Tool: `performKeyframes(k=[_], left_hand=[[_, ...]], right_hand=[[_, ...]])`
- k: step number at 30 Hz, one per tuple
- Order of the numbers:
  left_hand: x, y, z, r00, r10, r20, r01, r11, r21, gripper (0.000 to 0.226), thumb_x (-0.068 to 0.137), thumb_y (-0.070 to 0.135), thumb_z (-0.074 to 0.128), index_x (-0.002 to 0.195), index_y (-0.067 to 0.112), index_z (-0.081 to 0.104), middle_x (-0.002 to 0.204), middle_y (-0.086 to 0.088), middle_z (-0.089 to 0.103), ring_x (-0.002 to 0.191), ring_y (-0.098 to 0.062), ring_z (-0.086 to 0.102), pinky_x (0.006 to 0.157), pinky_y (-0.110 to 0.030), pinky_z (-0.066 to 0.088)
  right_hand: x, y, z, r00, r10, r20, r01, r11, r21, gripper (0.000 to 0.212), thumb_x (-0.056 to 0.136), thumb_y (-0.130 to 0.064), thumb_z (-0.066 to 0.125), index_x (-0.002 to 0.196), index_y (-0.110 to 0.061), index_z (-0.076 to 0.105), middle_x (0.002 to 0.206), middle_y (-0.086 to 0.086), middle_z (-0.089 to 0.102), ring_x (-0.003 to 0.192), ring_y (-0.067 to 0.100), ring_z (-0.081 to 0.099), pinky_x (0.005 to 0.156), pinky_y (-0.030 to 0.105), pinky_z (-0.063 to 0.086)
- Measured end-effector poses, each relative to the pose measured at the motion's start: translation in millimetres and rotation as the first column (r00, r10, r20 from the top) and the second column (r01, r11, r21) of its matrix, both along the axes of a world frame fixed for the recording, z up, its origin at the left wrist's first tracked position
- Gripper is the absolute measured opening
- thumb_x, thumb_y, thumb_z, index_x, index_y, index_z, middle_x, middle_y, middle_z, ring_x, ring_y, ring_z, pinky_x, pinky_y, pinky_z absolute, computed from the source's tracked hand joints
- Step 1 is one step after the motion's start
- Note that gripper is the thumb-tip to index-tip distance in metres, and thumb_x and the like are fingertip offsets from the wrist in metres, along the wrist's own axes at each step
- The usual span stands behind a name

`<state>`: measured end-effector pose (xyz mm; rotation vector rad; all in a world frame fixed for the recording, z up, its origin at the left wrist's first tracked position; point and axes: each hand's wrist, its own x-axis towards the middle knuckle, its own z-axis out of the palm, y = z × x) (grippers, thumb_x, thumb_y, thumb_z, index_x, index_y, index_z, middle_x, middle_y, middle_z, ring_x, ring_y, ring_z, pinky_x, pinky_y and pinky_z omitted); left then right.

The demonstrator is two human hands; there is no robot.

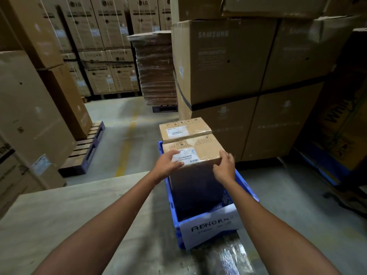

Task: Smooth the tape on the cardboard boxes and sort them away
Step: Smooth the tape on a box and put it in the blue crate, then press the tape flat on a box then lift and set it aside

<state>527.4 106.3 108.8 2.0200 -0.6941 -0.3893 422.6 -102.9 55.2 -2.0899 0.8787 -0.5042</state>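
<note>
While the left hand (168,161) lies flat on the near cardboard box (198,150), the right hand (224,168) grips its corner. It's standing in the blue crate (245,182) against a second box (184,129); only letting go seems left.
</note>
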Motion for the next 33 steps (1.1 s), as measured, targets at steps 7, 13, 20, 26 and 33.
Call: performKeyframes(k=[7, 13, 20, 26, 33], left_hand=[[-16.6, -8.6, -23.4, 0.891, -0.284, 0.354, 0.050, 0.837, 0.545, 0.078, 0.093, 0.046, 0.063, 0.158, 0.023, 0.025, 0.168, -0.006, 0.009, 0.154, -0.024, 0.006, 0.122, -0.054, 0.018], [-20.6, -6.4, -29.6, 0.833, -0.306, 0.462, -0.007, 0.828, 0.560, 0.082, 0.095, 0.052, 0.055, 0.160, 0.025, 0.012, 0.168, -0.004, -0.005, 0.154, -0.023, -0.008, 0.121, -0.059, 0.004], [-62.1, -28.4, -52.6, 0.704, -0.220, 0.675, 0.073, 0.968, 0.239, 0.072, 0.096, 0.049, 0.053, 0.157, 0.020, 0.028, 0.167, -0.003, 0.010, 0.155, -0.021, -0.001, 0.121, -0.056, 0.010], [-116.0, -81.2, -55.4, 0.715, -0.366, 0.596, 0.339, 0.927, 0.163, 0.061, 0.096, 0.047, 0.054, 0.148, 0.018, 0.047, 0.167, -0.004, 0.010, 0.155, -0.022, 0.001, 0.119, -0.056, 0.014], [-222.3, -138.8, -81.8, 0.713, -0.618, 0.331, 0.659, 0.752, -0.014, 0.059, 0.095, 0.044, 0.058, 0.141, 0.007, 0.054, 0.161, -0.016, 0.028, 0.151, -0.030, 0.023, 0.119, -0.038, 0.022]], right_hand=[[-15.5, 12.4, -2.0, 0.952, 0.107, -0.287, -0.244, 0.832, -0.498, 0.076, 0.086, -0.014, 0.060, 0.155, -0.015, 0.028, 0.164, 0.010, 0.022, 0.154, 0.033, 0.005, 0.121, 0.045, 0.027], [-35.5, 9.1, 7.3, 0.936, 0.170, -0.308, -0.292, 0.864, -0.409, 0.080, 0.094, -0.031, 0.060, 0.160, -0.019, 0.016, 0.169, 0.007, 0.005, 0.155, 0.031, -0.007, 0.121, 0.047, 0.027], [-104.8, 23.1, -8.2, 0.978, 0.129, -0.165, -0.168, 0.953, -0.252, 0.080, 0.095, -0.031, 0.063, 0.160, -0.020, 0.020, 0.169, 0.012, 0.003, 0.155, 0.027, 0.008, 0.120, 0.041, 0.024], [-182.2, 20.9, -23.2, 0.971, -0.236, -0.042, 0.232, 0.969, -0.089, 0.058, 0.089, -0.023, 0.070, 0.144, -0.012, 0.053, 0.156, 0.020, 0.040, 0.147, 0.031, 0.034, 0.116, 0.036, 0.029], [-306.6, 43.3, -39.3, 0.830, -0.541, -0.138, 0.551, 0.833, 0.050, 0.051, 0.089, -0.021, 0.073, 0.136, -0.010, 0.060, 0.150, 0.021, 0.047, 0.146, 0.028, 0.036, 0.114, 0.028, 0.025]])
